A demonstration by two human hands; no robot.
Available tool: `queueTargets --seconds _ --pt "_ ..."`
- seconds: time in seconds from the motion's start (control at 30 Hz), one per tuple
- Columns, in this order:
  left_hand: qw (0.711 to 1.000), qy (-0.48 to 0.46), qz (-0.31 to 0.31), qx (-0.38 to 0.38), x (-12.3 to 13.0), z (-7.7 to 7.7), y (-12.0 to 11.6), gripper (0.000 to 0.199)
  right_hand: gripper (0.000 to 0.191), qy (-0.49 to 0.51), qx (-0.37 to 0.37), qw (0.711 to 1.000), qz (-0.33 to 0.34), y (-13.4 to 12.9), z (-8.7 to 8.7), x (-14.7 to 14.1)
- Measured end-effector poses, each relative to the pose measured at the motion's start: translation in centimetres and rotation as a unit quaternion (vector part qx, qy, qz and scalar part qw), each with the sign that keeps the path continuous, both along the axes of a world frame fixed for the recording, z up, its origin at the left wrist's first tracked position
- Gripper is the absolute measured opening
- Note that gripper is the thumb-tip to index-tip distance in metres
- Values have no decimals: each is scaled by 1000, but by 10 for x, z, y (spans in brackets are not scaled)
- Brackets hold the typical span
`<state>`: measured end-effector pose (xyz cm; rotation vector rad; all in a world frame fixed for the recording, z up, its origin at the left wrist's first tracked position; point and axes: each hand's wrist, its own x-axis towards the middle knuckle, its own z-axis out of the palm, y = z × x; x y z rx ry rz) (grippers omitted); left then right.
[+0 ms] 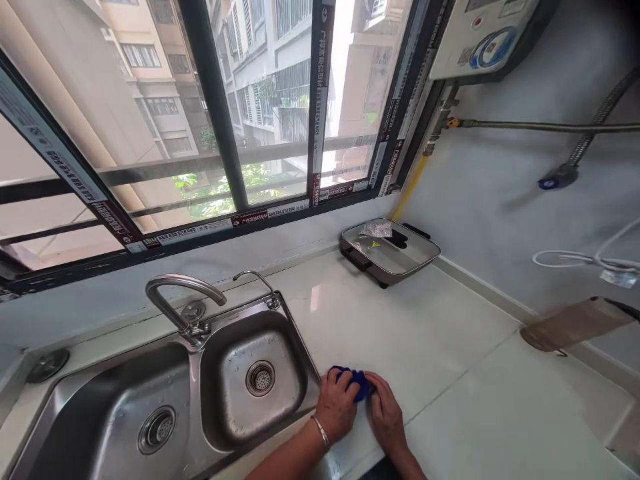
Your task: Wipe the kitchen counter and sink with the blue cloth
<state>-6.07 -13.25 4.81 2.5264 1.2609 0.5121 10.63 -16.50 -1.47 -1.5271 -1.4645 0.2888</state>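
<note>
A bunched, dark blue cloth (361, 385) is between my two hands, over the white counter just right of the sink. My left hand (339, 400), with a silver bangle at the wrist, has its curled fingers over the left part of the cloth. On the other side, my right hand (385, 410) pinches the cloth's right edge between thumb and fingers. Part of the cloth is hidden under my left fingers.
To the left lies a double steel sink (195, 380) with a curved faucet (187, 287) and a smaller, thin spout (257, 277). A rectangular electric pan (393, 247) with a glass lid stands in the back corner. A brown flat item (570, 327) is by the right wall, below a white cable (575, 257).
</note>
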Motion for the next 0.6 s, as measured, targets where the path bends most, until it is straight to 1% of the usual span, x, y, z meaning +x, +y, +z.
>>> queueTargets --seconds 0.07,0.13,0.2,0.27,0.37,0.47,0.53,0.6 --pt "1000 -1 -6 -1 7 -6 -14 34 37 36 -14 999 2 0 1 2" --pt "1000 1 11 6 10 -10 -22 34 37 57 -21 998 12 0 1 4" --pt "1000 0 26 16 6 -12 -26 32 37 63 -22 997 27 0 1 6" --pt "999 -6 26 22 -7 -10 -30 30 37 61 -21 997 36 0 1 5" --pt "999 -14 31 -5 -42 -1 -41 32 36 60 -14 998 34 1 2 4" --pt "995 3 66 -73 -79 14 -57 44 37 52 -18 998 43 0 2 6" --pt "989 13 91 -111 -93 25 -65 51 37 30 -19 997 70 -6 -1 12" --pt "983 15 124 -135 -95 33 -69 49 36 -1 -11 995 96 -14 -6 20"
